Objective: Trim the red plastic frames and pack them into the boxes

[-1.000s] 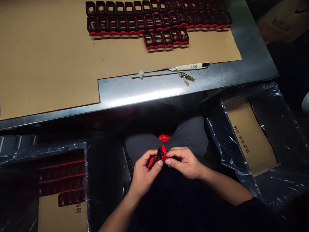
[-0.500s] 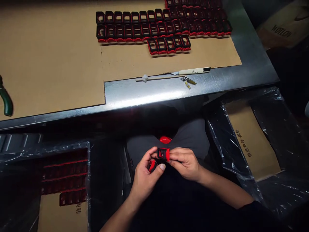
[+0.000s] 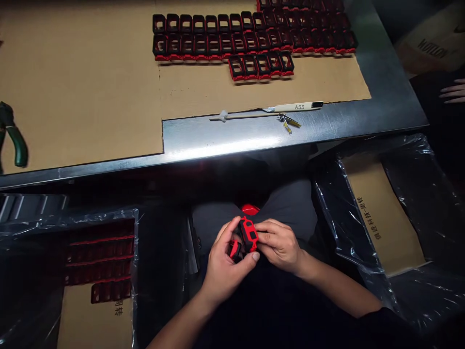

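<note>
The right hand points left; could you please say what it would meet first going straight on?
The nearer part, which it seems to touch; depth is unclear, but the left hand likely comes next.

Red-and-black frame (image 3: 250, 241) and second red-and-black part (image 3: 235, 249), off near side of metal table (image 3: 196, 136).
Frame tilted, red face with dark patches showing; second part tilted, partly hidden.

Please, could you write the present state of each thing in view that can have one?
Left hand: curled around two red-black parts.
Right hand: touching one of them.
Other red-black parts: lined up in rows.
A55 knife: lying, blade showing.
Stick: lying, cotton near one end.
Clipper: lying, lever swung out.
Pliers: handles apart, partly cut off.
Left bin: open, partly filled.
Right bin: open.
</note>
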`<state>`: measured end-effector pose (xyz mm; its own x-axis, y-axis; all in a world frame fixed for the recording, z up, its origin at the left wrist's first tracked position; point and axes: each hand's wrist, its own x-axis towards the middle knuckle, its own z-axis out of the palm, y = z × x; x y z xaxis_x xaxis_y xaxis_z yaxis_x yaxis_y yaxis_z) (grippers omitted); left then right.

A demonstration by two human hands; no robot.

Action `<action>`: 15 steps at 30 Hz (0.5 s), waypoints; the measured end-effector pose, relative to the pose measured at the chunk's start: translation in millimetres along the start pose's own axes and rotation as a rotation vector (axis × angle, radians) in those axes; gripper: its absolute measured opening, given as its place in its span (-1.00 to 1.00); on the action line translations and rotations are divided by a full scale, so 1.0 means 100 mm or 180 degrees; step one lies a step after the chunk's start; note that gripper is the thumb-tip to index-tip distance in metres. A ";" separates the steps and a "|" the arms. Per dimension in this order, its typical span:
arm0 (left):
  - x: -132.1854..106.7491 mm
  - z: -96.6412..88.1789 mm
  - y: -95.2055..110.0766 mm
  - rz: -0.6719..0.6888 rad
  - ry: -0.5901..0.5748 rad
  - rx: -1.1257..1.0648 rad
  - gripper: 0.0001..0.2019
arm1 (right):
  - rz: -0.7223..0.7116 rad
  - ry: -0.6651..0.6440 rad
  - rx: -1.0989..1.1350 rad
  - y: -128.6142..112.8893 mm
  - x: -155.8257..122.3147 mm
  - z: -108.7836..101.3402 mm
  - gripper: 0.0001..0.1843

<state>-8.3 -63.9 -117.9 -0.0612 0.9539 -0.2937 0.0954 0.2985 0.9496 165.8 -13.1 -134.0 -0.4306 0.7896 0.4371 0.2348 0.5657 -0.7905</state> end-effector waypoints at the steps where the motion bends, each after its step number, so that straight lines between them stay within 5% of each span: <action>1: -0.01 0.00 -0.01 0.0129 0.0027 0.0061 -0.31 | 0.0035 0.0049 0.0058 0.00 0.00 0.00 -0.77; 10: -0.02 -0.04 -0.07 0.0798 -0.0155 0.0251 -0.28 | 0.0406 0.0118 0.0560 -0.05 0.02 -0.01 -0.70; 15: -0.02 -0.04 -0.13 0.0900 -0.0249 0.0313 -0.27 | 0.1427 0.0288 0.1184 -0.11 0.00 -0.06 -0.79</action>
<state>-13.3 -69.3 -129.0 0.0576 0.9979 -0.0305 0.1935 0.0188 0.9809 168.6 -17.9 -122.7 -0.2801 0.9588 0.0474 0.0482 0.0633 -0.9968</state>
